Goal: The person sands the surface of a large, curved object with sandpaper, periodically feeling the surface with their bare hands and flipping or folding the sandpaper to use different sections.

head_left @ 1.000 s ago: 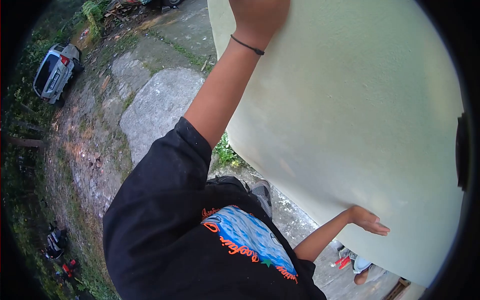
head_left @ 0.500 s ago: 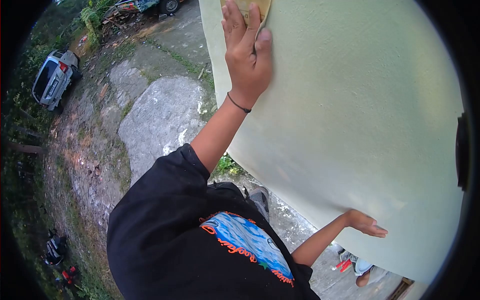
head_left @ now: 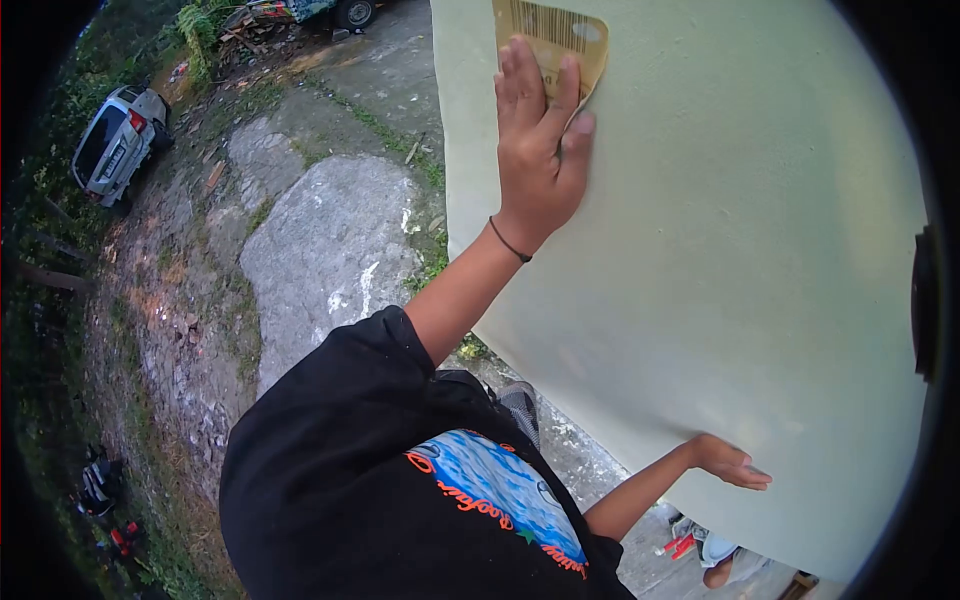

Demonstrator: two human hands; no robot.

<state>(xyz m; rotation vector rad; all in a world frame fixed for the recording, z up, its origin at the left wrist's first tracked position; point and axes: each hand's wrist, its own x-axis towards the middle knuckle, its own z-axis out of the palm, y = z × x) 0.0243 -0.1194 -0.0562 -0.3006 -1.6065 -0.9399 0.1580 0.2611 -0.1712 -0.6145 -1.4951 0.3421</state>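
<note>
Near the top, my left hand (head_left: 545,165), with a dark band at its wrist, presses a yellow-brown sheet (head_left: 585,50) flat against a pale green, wall-like surface (head_left: 700,250). A barcode is printed on the sheet. My left fingers point up over it, and the thumb lies at its lower right edge. Lower right, my right hand (head_left: 730,463) has its fingers stretched out and holds nothing. It is beside the same surface; whether it touches is unclear.
Red-handled items (head_left: 683,547) and a whitish object (head_left: 717,549) lie at the surface's lower edge. Rough concrete ground (head_left: 330,240) spreads to the left. Beyond are a silver car (head_left: 120,145), part of another vehicle (head_left: 355,12), and a dark motorbike-like shape (head_left: 97,487).
My left hand and the sheet have shifted right and down in the view, and more of the sheet shows. My right hand is almost unchanged. The background has shifted slightly.
</note>
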